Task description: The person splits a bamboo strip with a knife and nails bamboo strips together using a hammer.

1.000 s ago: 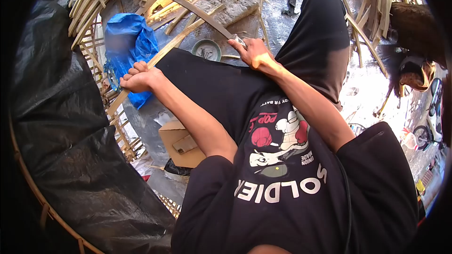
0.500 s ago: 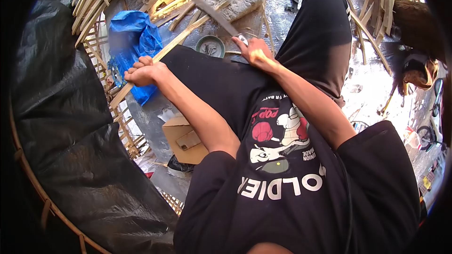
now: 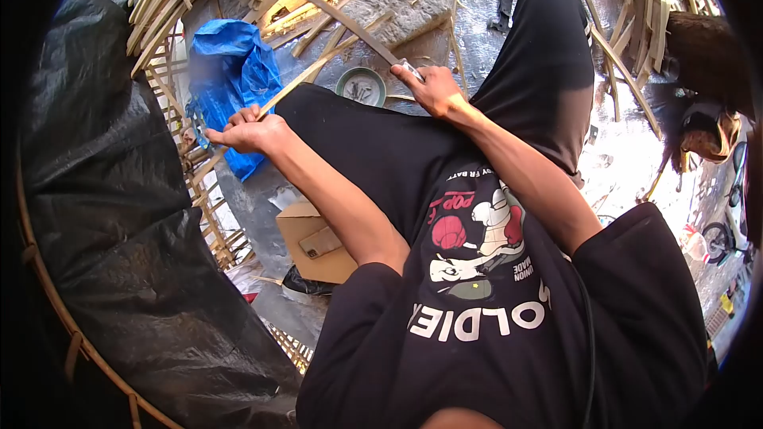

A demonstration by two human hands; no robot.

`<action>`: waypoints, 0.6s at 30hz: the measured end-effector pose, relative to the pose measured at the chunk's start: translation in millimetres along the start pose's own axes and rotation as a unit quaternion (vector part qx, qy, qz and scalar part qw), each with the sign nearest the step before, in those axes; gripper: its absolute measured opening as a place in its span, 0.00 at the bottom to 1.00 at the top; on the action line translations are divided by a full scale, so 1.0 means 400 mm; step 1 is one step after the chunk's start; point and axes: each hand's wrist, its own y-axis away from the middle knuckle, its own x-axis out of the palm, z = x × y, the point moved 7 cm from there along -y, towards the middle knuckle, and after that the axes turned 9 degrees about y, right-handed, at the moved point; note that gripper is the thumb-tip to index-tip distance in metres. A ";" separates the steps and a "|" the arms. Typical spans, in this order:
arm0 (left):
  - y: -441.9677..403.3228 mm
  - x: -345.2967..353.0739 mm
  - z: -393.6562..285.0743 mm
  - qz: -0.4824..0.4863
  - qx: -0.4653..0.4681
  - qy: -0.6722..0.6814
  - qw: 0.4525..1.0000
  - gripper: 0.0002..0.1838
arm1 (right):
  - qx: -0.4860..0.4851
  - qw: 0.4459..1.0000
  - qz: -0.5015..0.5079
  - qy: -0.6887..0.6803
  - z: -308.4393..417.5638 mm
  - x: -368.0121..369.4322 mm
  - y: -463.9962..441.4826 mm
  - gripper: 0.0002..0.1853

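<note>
Your left hand (image 3: 253, 132) grips a wooden strip (image 3: 308, 73); your right hand (image 3: 439, 90) is closed around the knife (image 3: 343, 19). Cut slats (image 3: 159, 17) lie beyond your left hand, while the held piece looks unfinished.

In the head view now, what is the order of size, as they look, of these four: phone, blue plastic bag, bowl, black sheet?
1. Black sheet
2. Blue plastic bag
3. Bowl
4. Phone
</note>
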 end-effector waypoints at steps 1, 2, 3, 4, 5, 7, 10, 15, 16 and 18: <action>0.009 0.032 0.001 0.061 -0.007 -0.009 0.998 0.31 | -0.001 1.000 0.002 0.001 -0.007 -0.003 -0.010 0.41; 0.019 0.063 -0.001 0.123 -0.014 -0.020 0.992 0.34 | 0.067 0.996 0.016 -0.055 -0.039 0.000 -0.017 0.41; 0.072 0.094 -0.016 0.128 -0.021 -0.006 0.992 0.37 | 0.134 0.984 0.030 -0.110 -0.063 0.003 -0.018 0.42; 0.090 0.111 -0.018 0.168 -0.004 0.027 0.985 0.38 | 0.164 0.968 0.020 -0.188 -0.073 0.002 -0.019 0.40; 0.110 0.130 -0.021 0.207 0.013 0.060 0.976 0.40 | 0.162 0.968 0.020 -0.188 -0.074 -0.001 -0.023 0.40; 0.147 0.164 -0.023 0.261 0.048 0.019 0.964 0.40 | 0.171 0.940 -0.023 -0.293 -0.066 -0.030 -0.027 0.39; 0.194 0.210 -0.035 0.321 0.116 -0.066 0.937 0.39 | 0.159 0.934 -0.036 -0.318 -0.043 -0.077 -0.034 0.39; 0.249 0.299 -0.030 0.377 0.127 -0.020 0.917 0.35 | 0.080 0.948 -0.034 -0.306 0.037 -0.146 -0.023 0.39; 0.252 0.310 -0.025 0.379 0.127 -0.019 0.916 0.35 | 0.069 0.947 -0.026 -0.313 0.059 -0.155 -0.014 0.38; 0.259 0.327 -0.016 0.383 0.119 -0.023 0.916 0.36 | 0.030 0.946 -0.025 -0.323 0.079 -0.152 -0.013 0.38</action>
